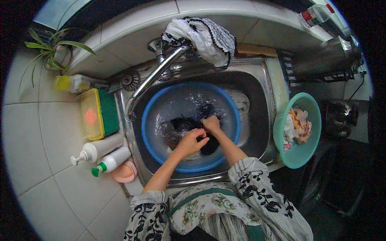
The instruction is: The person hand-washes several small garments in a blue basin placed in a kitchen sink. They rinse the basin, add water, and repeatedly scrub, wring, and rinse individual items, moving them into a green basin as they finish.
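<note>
A blue plastic basin [145, 120] with soapy water stands in the stainless steel sink [262, 126]. Dark cloth [211, 145] lies in it, partly under water, with foam above. My left hand [190, 141] is over the basin, its thumb and fingers curled around a bit of the dark cloth. Just beyond it, my right hand [211, 124] is closed in a fist on the same cloth; its fingertips are hidden. A piece of pale cloth [193, 156] shows near the basin's front side. Above the basin's left rim hangs the chrome faucet spout [150, 76].
On the right, a green plastic basin [298, 159] holds light-coloured clothes [301, 125]. Black-and-white cloth [205, 39] drapes over the faucet. Pump bottles [99, 150], a yellow-and-green container [102, 114] and a pink dish [125, 171] line the left edge. A potted plant [55, 49] stands at the back left.
</note>
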A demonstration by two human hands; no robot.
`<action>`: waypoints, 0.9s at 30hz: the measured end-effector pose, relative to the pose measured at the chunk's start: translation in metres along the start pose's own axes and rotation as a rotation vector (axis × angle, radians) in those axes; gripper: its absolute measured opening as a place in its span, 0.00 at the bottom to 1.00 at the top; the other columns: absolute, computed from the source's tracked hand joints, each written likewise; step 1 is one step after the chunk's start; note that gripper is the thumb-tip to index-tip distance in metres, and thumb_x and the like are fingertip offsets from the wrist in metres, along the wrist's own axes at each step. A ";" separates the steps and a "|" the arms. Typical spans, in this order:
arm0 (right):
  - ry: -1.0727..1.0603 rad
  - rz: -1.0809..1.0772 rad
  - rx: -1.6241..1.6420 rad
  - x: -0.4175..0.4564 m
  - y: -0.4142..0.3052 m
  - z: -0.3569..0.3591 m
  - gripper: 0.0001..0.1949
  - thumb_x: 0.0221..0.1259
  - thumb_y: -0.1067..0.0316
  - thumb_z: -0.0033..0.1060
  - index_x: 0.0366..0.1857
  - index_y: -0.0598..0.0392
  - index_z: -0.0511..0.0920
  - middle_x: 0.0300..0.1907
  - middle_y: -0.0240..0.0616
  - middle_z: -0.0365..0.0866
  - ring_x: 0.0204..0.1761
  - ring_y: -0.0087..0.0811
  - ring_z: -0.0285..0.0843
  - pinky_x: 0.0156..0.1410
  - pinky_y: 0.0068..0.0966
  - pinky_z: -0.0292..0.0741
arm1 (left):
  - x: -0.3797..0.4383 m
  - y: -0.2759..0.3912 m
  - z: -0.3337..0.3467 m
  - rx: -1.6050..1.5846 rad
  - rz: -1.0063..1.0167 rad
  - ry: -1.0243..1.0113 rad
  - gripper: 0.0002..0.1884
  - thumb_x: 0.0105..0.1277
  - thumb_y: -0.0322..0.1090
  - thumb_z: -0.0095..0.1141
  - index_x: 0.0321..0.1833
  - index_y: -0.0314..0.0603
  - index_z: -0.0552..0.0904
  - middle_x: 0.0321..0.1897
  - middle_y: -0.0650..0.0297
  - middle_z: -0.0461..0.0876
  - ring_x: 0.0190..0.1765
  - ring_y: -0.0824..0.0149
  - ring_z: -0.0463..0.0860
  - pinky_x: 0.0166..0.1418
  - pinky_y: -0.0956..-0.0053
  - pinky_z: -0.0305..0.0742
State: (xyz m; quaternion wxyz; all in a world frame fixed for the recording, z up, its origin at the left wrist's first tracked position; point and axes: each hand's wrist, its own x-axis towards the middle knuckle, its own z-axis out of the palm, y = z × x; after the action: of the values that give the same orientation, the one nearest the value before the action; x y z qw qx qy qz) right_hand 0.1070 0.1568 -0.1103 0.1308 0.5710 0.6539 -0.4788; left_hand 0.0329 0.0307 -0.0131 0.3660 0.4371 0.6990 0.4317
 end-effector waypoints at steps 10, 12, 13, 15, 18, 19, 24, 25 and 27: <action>-0.108 -0.136 0.713 -0.061 0.043 -0.021 0.05 0.54 0.72 0.52 0.30 0.54 0.66 0.26 0.33 0.72 0.31 0.25 0.74 0.33 0.22 0.73 | 0.063 -0.096 -0.004 0.455 -0.503 0.000 0.26 0.50 0.42 0.57 0.53 0.38 0.73 0.54 0.51 0.72 0.58 0.54 0.69 0.59 0.63 0.64; -0.083 -0.056 0.974 -0.080 0.034 -0.032 0.08 0.51 0.75 0.51 0.35 0.55 0.69 0.31 0.32 0.73 0.33 0.25 0.74 0.37 0.23 0.73 | 0.064 -0.126 -0.001 0.206 -0.557 -0.267 0.29 0.48 0.39 0.58 0.55 0.40 0.71 0.54 0.53 0.71 0.57 0.57 0.69 0.60 0.65 0.64; -0.079 -0.012 1.104 -0.092 0.023 -0.040 0.10 0.50 0.76 0.51 0.38 0.55 0.70 0.33 0.31 0.74 0.35 0.26 0.73 0.40 0.24 0.74 | 0.060 -0.138 -0.002 0.081 -0.587 -0.394 0.30 0.46 0.38 0.58 0.57 0.41 0.70 0.55 0.54 0.71 0.57 0.58 0.70 0.60 0.67 0.64; -0.237 -0.062 1.277 -0.115 0.005 -0.062 0.18 0.46 0.79 0.48 0.45 0.57 0.68 0.42 0.34 0.73 0.43 0.30 0.72 0.49 0.28 0.71 | 0.053 -0.124 -0.002 0.023 -0.582 -0.517 0.33 0.44 0.36 0.59 0.58 0.43 0.68 0.53 0.55 0.72 0.55 0.59 0.71 0.59 0.68 0.64; -0.318 -0.152 1.319 -0.149 -0.015 -0.088 0.24 0.39 0.79 0.46 0.50 0.60 0.66 0.48 0.41 0.71 0.50 0.37 0.70 0.58 0.35 0.66 | 0.045 -0.090 -0.005 -0.033 -0.468 -0.637 0.35 0.42 0.35 0.61 0.58 0.42 0.68 0.48 0.55 0.75 0.51 0.60 0.73 0.57 0.70 0.65; -0.351 -0.177 1.354 -0.160 -0.023 -0.097 0.25 0.39 0.79 0.46 0.50 0.60 0.65 0.47 0.42 0.71 0.51 0.38 0.70 0.58 0.35 0.66 | 0.035 -0.084 -0.008 -0.050 -0.421 -0.651 0.35 0.41 0.35 0.62 0.58 0.42 0.68 0.47 0.54 0.76 0.50 0.61 0.74 0.57 0.71 0.66; -0.406 -0.281 1.452 -0.211 -0.046 -0.139 0.26 0.34 0.79 0.44 0.48 0.63 0.65 0.47 0.46 0.71 0.50 0.40 0.72 0.57 0.34 0.68 | 0.019 -0.023 -0.008 -0.016 -0.523 -0.399 0.29 0.41 0.42 0.69 0.43 0.34 0.71 0.34 0.60 0.80 0.38 0.69 0.77 0.44 0.77 0.71; -0.416 -0.307 1.454 -0.217 -0.047 -0.144 0.25 0.34 0.79 0.44 0.47 0.64 0.65 0.47 0.47 0.71 0.49 0.40 0.72 0.57 0.33 0.69 | 0.015 -0.022 -0.009 -0.093 -0.506 -0.387 0.29 0.41 0.42 0.69 0.44 0.34 0.71 0.34 0.61 0.79 0.37 0.69 0.77 0.44 0.77 0.71; -0.438 -0.400 1.503 -0.230 -0.052 -0.157 0.19 0.34 0.75 0.48 0.39 0.62 0.64 0.38 0.43 0.71 0.41 0.35 0.72 0.49 0.29 0.70 | 0.005 -0.018 -0.010 -0.249 -0.463 -0.368 0.30 0.42 0.41 0.69 0.46 0.34 0.70 0.34 0.62 0.79 0.37 0.69 0.77 0.44 0.77 0.71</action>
State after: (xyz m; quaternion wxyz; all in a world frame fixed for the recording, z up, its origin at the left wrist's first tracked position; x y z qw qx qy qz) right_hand 0.1928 0.1412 0.1596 -0.2509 0.2716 0.2066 -0.9058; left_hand 0.0167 0.0277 -0.0271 0.6255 0.2891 0.6436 0.3331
